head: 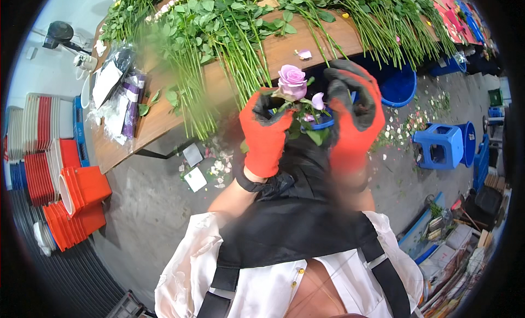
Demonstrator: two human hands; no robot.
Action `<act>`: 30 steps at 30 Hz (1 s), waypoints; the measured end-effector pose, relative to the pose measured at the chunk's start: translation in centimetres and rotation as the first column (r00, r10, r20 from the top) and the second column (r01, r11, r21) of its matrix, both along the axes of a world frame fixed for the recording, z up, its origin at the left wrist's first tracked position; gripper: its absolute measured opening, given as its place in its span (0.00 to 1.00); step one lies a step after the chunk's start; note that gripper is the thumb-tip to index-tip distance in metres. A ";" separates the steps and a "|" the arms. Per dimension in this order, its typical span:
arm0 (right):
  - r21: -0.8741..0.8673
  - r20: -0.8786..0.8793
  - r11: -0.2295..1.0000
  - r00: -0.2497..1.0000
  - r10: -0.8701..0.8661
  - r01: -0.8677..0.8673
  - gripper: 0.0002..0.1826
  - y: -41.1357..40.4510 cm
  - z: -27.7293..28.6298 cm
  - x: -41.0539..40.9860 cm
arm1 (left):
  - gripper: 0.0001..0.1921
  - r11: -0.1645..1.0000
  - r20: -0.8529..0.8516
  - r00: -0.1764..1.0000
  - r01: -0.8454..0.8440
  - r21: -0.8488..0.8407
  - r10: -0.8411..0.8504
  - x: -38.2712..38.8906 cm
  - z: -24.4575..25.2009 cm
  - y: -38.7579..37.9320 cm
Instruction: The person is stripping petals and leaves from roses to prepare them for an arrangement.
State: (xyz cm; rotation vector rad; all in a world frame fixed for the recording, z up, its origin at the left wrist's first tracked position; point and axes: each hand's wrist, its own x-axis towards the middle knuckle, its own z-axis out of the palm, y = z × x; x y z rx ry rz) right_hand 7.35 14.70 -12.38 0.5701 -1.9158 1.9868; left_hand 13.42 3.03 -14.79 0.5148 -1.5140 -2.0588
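Observation:
My left hand (266,129), in a red work glove with black coated fingers, is closed around a pink-lilac rose (293,82) just under its bloom. The bloom faces up, and its leaves (318,135) hang below between my hands. My right hand (354,109), gloved the same way, is to the right of the rose with fingers curled and apart; no object shows clearly in it. Between the hands a loose-looking petal (318,101) appears beside the bloom; whether it is attached cannot be told. My black apron (295,223) lies behind and below the hands.
Rose stems (242,59) in leafy bunches lie on the wooden table (164,117), with more bunches (393,31) at right. Blue buckets (400,86) stand under its edge. A blue stool (439,145), stacked orange bins (82,191), plastic wrappers (119,96) and scattered petals (219,166) surround the area.

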 end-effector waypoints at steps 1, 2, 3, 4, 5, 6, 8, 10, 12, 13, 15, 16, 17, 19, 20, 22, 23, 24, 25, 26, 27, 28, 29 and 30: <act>0.130 -0.018 0.992 1.000 0.008 -0.006 0.21 0.0 0.3 0.3 | 0.08 1.000 0.001 1.000 -0.002 0.000 0.002 0.2 -0.2 -0.1; 0.221 -0.126 0.975 0.991 0.038 -0.009 0.21 0.1 -0.3 0.0 | 0.08 0.995 0.013 1.000 -0.006 -0.098 0.008 0.4 -0.6 -0.4; 0.224 -0.127 0.975 0.991 0.034 -0.005 0.21 0.0 -0.1 0.1 | 0.08 0.981 0.025 1.000 -0.004 -0.193 0.009 0.4 -0.7 -0.5; 0.251 -0.109 0.968 0.993 0.033 -0.005 0.22 -0.2 0.0 0.2 | 0.08 0.982 0.024 1.000 0.000 -0.190 0.005 0.4 -0.6 -0.6; 0.278 -0.091 0.961 0.995 0.030 -0.004 0.22 -0.3 0.2 0.4 | 0.08 0.967 0.012 1.000 0.003 -0.255 0.000 0.3 -0.5 -0.6; 0.363 -0.123 0.931 0.992 0.003 0.042 0.22 -0.2 0.5 0.5 | 0.08 0.947 0.002 1.000 0.004 -0.321 -0.003 0.2 -0.4 -0.6; 0.358 -0.132 0.933 0.991 0.005 0.043 0.22 -0.2 0.7 0.4 | 0.08 0.958 0.000 1.000 0.013 -0.288 -0.014 0.0 -0.4 -0.5; 0.350 -0.144 0.936 0.989 0.024 0.028 0.21 -0.6 0.3 0.4 | 0.08 0.967 -0.006 1.000 0.004 -0.257 -0.006 0.2 -0.7 -0.7; 0.333 -0.165 0.942 0.986 0.013 0.043 0.19 -0.9 -0.3 0.4 | 0.07 0.954 -0.016 0.999 -0.044 -0.295 0.041 0.4 -0.8 -0.7; 0.335 -0.166 0.941 0.986 0.016 0.041 0.19 -1.0 -0.5 0.5 | 0.07 0.955 -0.017 0.999 -0.046 -0.293 0.043 0.5 -0.9 -0.8; 0.277 -0.165 0.960 0.986 0.003 0.043 0.18 -1.4 -1.0 0.8 | 0.07 0.982 0.018 1.000 -0.002 -0.187 0.006 0.9 -1.2 -0.9; 0.281 -0.165 0.958 0.986 -0.010 0.057 0.18 -1.3 -0.5 0.8 | 0.07 0.983 0.018 1.000 0.012 -0.183 -0.009 0.6 -0.7 -0.5; 0.068 0.024 0.997 0.999 0.029 -0.031 0.17 -1.4 0.0 1.1 | 0.07 0.991 0.006 0.998 0.056 -0.121 -0.056 0.2 -0.2 -0.1; -0.174 0.193 0.979 0.972 0.135 -0.102 0.17 -1.8 -0.4 1.5 | 0.07 0.995 -0.010 0.997 0.075 -0.070 -0.076 0.4 -0.4 0.0; -0.338 0.302 0.936 0.930 0.209 -0.100 0.16 -2.0 -0.9 1.5 | 0.08 0.997 -0.009 0.998 0.066 0.045 -0.066 0.4 -0.6 0.1; -0.522 0.368 0.851 0.883 0.290 -0.062 0.14 -2.1 -2.0 0.9 | 0.11 0.978 0.006 0.999 0.043 0.203 -0.045 0.3 -0.7 0.1; -0.522 0.367 0.851 0.884 0.290 -0.062 0.14 -1.6 -2.1 0.6 | 0.11 0.978 0.004 0.999 0.043 0.203 -0.045 0.4 -1.0 -0.1; -0.508 0.415 0.859 0.858 0.304 -0.059 0.14 -1.5 -1.5 0.3 | 0.11 0.998 0.020 0.998 0.052 0.034 -0.053 0.5 -1.4 -0.7; -0.493 0.462 0.868 0.829 0.315 -0.056 0.14 -1.4 -0.8 0.2 | 0.12 0.989 0.037 0.998 0.064 -0.136 -0.059 0.6 -1.6 -1.0; -0.367 0.368 0.930 0.924 0.107 0.038 0.15 -1.9 -0.1 0.6 | 0.12 0.989 0.037 0.998 0.063 -0.137 -0.058 0.6 -1.6 -1.0; -0.366 0.368 0.930 0.924 0.106 0.039 0.15 -1.5 -0.2 0.5 | 0.12 0.982 0.045 0.999 -0.001 -0.189 0.010 0.6 -1.0 -0.8; -0.205 0.240 0.978 0.967 0.084 -0.034 0.16 -0.8 -0.4 0.3 | 0.12 0.969 0.050 0.996 -0.063 -0.240 0.077 0.6 -0.7 -0.7; -0.029 0.107 0.996 0.991 0.085 -0.082 0.17 -0.3 -0.5 0.2 | 0.12 0.969 0.050 0.996 -0.060 -0.239 0.074 0.6 -0.8 -0.6; -0.060 0.097 0.992 0.988 0.117 -0.112 0.19 -0.8 0.3 0.6 | 0.12 0.959 0.010 0.997 -0.071 -0.276 0.077 0.5 -1.1 -0.6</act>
